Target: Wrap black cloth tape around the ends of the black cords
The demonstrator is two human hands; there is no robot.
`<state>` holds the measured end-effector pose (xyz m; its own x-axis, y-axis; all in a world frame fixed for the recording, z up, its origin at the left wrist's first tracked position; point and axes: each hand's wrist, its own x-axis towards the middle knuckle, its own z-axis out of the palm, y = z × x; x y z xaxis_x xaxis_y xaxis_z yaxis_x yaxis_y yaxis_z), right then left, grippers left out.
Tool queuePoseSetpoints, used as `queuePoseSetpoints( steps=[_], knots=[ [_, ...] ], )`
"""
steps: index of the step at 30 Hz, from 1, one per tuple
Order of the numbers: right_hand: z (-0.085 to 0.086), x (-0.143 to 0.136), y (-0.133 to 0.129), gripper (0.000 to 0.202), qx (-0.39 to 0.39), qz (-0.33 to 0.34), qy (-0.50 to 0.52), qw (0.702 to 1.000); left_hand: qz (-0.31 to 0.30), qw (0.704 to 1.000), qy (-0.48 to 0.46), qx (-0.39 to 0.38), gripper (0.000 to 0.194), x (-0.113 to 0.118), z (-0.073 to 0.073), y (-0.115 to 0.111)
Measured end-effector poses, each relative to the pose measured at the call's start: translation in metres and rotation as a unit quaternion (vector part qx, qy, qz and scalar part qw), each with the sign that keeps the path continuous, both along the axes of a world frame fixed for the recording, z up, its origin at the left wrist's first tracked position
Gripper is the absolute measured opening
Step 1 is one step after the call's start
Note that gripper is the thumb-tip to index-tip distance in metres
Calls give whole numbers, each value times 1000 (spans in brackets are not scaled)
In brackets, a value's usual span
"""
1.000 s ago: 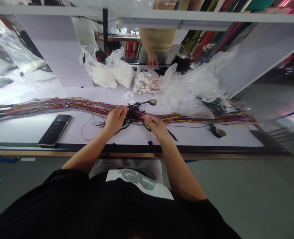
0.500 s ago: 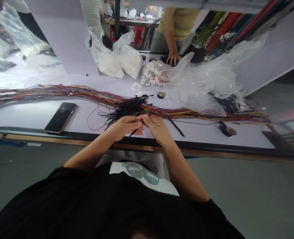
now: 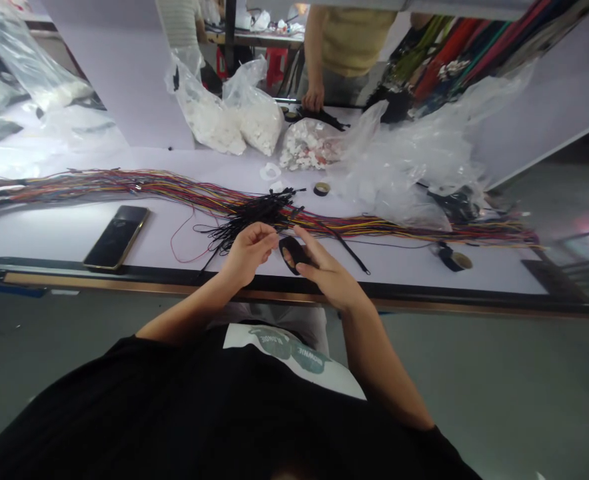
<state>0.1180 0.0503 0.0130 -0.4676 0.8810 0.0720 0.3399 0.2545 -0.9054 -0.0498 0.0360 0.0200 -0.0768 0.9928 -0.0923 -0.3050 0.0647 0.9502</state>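
Observation:
My right hand [image 3: 327, 270] holds a roll of black tape [image 3: 294, 255] upright between thumb and fingers, just above the table's front edge. Close on its left, my left hand [image 3: 252, 250] is pinched, its fingertips near the roll's rim. Whatever sits in that pinch is too small to make out. Behind both hands lies a pile of short black cables [image 3: 259, 213], resting across a long bundle of coloured wires [image 3: 174, 190]. One separate black cable [image 3: 349, 250] lies to the right of my right hand.
A phone [image 3: 116, 238] lies at the left. Two more tape rolls sit on the table, one behind the wires [image 3: 321, 189] and one at the right [image 3: 455, 260]. Clear bags of white parts [image 3: 259, 127] stand at the back. Across the table, a co-worker's hand [image 3: 314, 97] touches black cables.
My hands have moved apart, and the tape roll now shows in my right hand. The thin dark piece between my fingers no longer shows. The co-worker's hand has shifted left.

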Motion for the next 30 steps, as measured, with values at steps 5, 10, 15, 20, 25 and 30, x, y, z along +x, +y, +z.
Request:
queuePoseSetpoints(
  steps=[5, 10, 15, 20, 25, 30],
  knots=[
    [7, -2, -4, 71, 24, 14, -47, 998, -15, 981, 168, 92, 19, 3, -5, -7],
    [6, -5, -5, 70, 121, 5, -124, 985, 16, 947, 289, 138, 16, 6, -9, -9],
    [5, -10, -10, 62, 172, -23, -188, 967, 33, 934, 325, 143, 9, 8, -13, -7],
    [15, -17, -17, 45, 214, -83, -277, 933, 6, 952, 286, 108, 11, 11, -14, -8],
    [9, -14, -8, 27, 195, -124, -302, 925, -37, 978, 190, 79, 12, 13, -8, -9],
    [4, -2, -1, 21, 78, -161, -115, 977, -53, 998, 20, 25, 13, 11, -9, -6]
  ],
)
